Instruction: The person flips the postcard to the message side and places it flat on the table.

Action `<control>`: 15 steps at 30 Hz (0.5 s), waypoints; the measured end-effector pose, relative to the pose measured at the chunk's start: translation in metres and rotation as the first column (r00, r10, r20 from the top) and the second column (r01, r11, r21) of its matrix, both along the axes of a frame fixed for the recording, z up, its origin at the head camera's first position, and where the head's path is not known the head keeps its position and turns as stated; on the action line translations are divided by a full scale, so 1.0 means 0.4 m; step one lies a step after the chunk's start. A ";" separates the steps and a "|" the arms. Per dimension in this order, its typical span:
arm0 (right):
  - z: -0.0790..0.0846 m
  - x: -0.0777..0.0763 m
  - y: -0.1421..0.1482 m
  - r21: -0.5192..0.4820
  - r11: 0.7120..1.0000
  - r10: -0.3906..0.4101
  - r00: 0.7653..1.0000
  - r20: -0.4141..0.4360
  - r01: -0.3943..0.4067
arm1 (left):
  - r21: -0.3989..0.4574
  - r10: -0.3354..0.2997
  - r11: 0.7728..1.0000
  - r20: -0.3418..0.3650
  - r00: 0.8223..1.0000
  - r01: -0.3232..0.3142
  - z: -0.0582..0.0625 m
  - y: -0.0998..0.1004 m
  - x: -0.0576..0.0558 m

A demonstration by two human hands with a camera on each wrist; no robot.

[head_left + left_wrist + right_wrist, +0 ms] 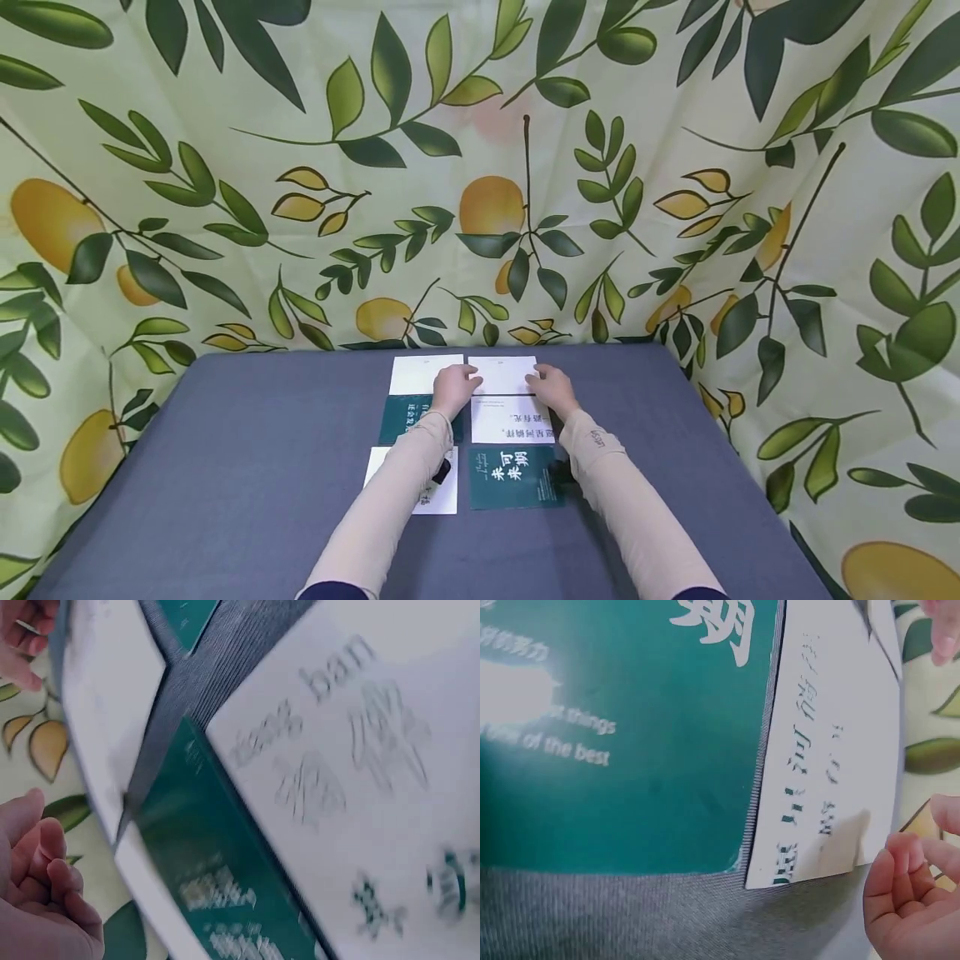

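Note:
Two columns of cards lie on the table. At the top of the right column, a nearly blank white card (504, 376) sits between my hands. My left hand (453, 388) holds its left edge with curled fingers. My right hand (553, 390) holds the right edge in the same way. In the right wrist view the right hand's fingers (900, 874) are curled near the thumb, but their contact with the card is hidden. Below lie a white card with dark writing (510, 419) and a green card with white lettering (510, 477).
The left column has a white card (411, 375), a green card (396, 418) and a printed white card (447, 500), the lower two partly covered by my left arm. A grey-blue cloth covers the table (255, 467). Behind it hangs a leaf-and-fruit patterned curtain (420, 192).

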State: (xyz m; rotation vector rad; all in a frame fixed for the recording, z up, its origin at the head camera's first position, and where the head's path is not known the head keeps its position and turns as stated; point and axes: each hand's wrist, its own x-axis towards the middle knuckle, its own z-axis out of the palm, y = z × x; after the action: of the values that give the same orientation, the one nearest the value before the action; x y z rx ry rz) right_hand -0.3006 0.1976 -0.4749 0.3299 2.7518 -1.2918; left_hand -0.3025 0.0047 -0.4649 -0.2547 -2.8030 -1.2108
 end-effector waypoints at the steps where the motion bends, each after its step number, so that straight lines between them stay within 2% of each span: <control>1: 0.004 0.002 -0.001 -0.001 1.000 0.009 1.000 -0.015 -0.009 | -0.010 -0.005 1.000 -0.016 1.000 0.005 0.006 -0.006 0.002; 7: 0.025 0.016 -0.017 -0.003 0.998 0.059 0.995 -0.082 -0.059 | -0.059 -0.040 0.998 -0.055 0.998 0.037 0.042 -0.052 0.021; 10: 0.032 0.030 -0.046 -0.094 0.990 0.101 0.991 -0.087 -0.109 | -0.075 -0.035 0.997 -0.056 0.998 0.031 0.053 -0.085 0.038; 15: 0.042 0.057 -0.106 -0.245 0.952 0.168 0.983 -0.080 -0.183 | -0.097 -0.023 0.995 -0.056 0.998 0.018 0.063 -0.138 0.063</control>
State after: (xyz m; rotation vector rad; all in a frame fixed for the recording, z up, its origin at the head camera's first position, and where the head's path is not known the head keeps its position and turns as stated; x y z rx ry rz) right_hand -0.2780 0.1554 -0.4583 0.0274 2.5484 -1.5992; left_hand -0.2774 -0.0505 -0.4397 -0.3196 -2.8198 -1.0556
